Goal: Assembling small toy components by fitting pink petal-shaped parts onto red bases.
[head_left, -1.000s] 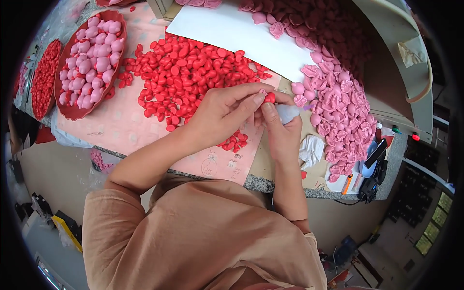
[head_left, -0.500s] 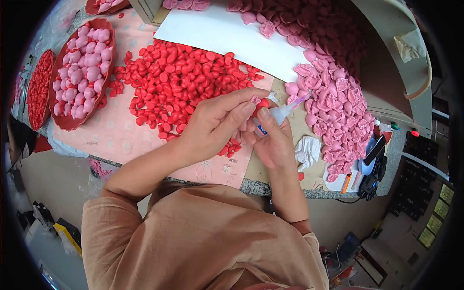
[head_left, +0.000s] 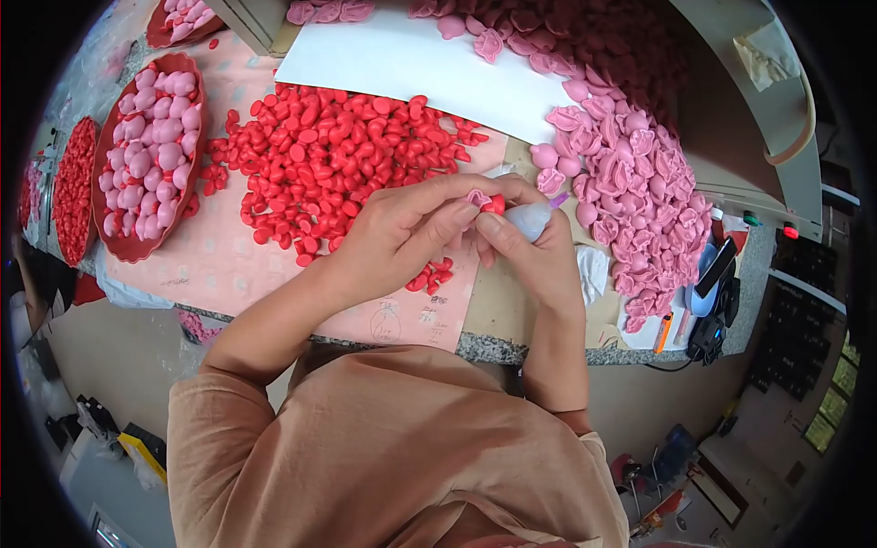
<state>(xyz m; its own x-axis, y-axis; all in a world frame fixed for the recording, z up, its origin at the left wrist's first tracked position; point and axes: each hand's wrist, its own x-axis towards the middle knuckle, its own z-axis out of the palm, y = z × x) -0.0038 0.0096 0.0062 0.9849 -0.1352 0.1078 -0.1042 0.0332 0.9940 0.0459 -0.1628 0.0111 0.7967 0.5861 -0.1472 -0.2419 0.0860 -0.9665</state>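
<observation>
A hollow pink plastic piece (head_left: 477, 197) is pinched between the thumb and fingers of my left hand (head_left: 397, 228). My right hand (head_left: 539, 260) pinches a small red plastic piece (head_left: 494, 204) right beside the pink one; whether the two are joined I cannot tell. The same right hand keeps a translucent squeeze bottle (head_left: 527, 219) tucked in its fingers, its purple tip (head_left: 558, 200) pointing away to the right. Behind my left hand spreads a pile of red pieces (head_left: 320, 155). To the right of my hands lies a heap of hollow pink pieces (head_left: 630, 192).
At the left, a red scalloped tray (head_left: 131, 248) holds pink-and-red assembled pieces, with a tray of red pieces (head_left: 73, 192) beyond it. A white sheet (head_left: 411, 64) lies at the back. White tissue (head_left: 592, 274), an orange pen (head_left: 663, 332) and dark cables (head_left: 708, 340) sit at the right.
The squeeze bottle has turned in my right hand, its label no longer showing and its tip lower. The red piece has tilted beside the pink one. The whole view has shifted slightly.
</observation>
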